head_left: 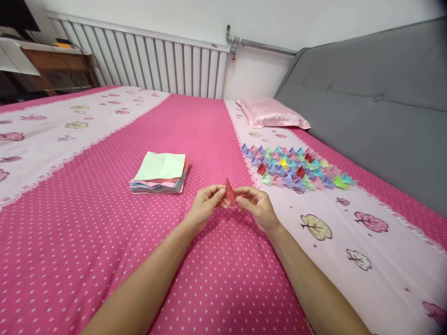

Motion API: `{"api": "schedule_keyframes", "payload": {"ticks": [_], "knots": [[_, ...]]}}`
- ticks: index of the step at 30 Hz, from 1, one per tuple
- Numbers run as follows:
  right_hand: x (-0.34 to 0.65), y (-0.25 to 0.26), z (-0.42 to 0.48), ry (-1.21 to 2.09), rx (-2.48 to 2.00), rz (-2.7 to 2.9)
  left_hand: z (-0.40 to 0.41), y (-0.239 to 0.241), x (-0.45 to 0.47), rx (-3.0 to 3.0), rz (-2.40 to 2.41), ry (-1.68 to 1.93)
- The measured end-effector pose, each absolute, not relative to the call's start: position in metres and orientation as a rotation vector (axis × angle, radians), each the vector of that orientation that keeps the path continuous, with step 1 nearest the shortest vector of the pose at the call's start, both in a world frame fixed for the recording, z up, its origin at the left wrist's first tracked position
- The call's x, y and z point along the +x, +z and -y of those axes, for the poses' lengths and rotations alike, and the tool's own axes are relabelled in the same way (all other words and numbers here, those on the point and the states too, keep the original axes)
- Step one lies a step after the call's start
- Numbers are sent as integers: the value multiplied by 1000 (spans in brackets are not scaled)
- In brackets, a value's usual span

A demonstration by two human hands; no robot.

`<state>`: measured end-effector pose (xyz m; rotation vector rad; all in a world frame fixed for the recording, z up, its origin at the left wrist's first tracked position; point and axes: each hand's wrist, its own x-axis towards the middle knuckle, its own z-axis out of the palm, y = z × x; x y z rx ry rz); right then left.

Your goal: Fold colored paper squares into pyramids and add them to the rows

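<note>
Between my two hands is a small piece of folded red paper (230,193), held just above the pink bedspread. My left hand (209,201) pinches its left side with thumb and fingers. On the other side, my right hand (256,204) grips the lower right edge between thumb and forefinger. To the left lies a stack of paper sheets (160,167), pale green on top with red, pink and grey edges below. Several rows of small folded paper boats (289,170) in many colours stand to the right of my hands.
A pink dotted bedspread (206,121) with white patterned bands covers the bed. A pink pillow (272,113) lies at the back right, by a grey padded headboard (377,79). Behind the bed are a white radiator (146,56) and, at far left, a desk (52,56).
</note>
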<state>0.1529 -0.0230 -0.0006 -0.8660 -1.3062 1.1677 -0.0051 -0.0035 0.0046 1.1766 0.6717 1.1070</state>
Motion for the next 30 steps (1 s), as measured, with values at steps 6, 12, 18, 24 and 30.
{"api": "schedule_keyframes", "payload": {"ticks": [6,12,18,24,30], "knots": [[153,-2,22,1195,-854,1292,4,4,-3,1168,-667,1128],[153,-6,21,1106,-888,1336,4,3,-4,1194,-698,1113],[150,-8,21,956,-941,1461,6,2,0,1235,-760,1026],[149,-7,23,605,-1037,1468,15,1,6,1130,-662,925],[148,-9,24,527,-1082,1473,21,1,13,1069,-667,831]]}}
